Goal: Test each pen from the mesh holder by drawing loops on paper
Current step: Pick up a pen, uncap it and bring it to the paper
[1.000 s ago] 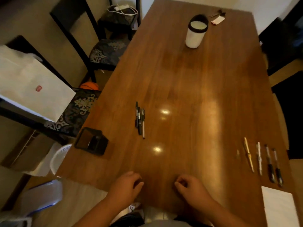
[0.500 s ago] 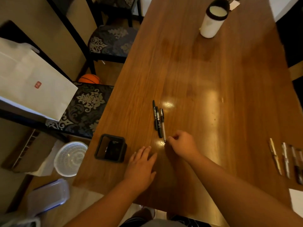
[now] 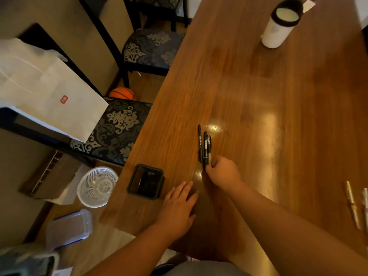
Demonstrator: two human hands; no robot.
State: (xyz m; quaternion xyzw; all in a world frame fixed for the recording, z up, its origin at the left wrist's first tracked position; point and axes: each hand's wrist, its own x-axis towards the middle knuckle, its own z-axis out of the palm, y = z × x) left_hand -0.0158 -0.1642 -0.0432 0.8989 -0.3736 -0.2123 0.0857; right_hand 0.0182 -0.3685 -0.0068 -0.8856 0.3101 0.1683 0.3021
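Three black pens (image 3: pixel 204 145) lie side by side on the wooden table (image 3: pixel 258 96), pointing away from me. My right hand (image 3: pixel 224 172) pinches the near ends of the two right-hand pens. The third, leftmost pen (image 3: pixel 199 143) lies free beside them. My left hand (image 3: pixel 178 206) rests flat on the table with fingers spread, holding nothing. The black mesh holder (image 3: pixel 146 182) stands near the table's left edge, left of both hands. More pens (image 3: pixel 353 204) lie in a row at the right edge. No paper is in view.
A white cup with a black rim (image 3: pixel 278 24) stands at the far end. Left of the table are patterned chairs (image 3: pixel 113 132), a white paper bag (image 3: pixel 43 90), an orange ball (image 3: pixel 122 93), a white basket (image 3: pixel 97 186) and a plastic box (image 3: pixel 69 228).
Both hands came forward from the near table edge. My right hand reached the black pens and closed on their near ends; my left hand flattened on the table. The camera swung left.
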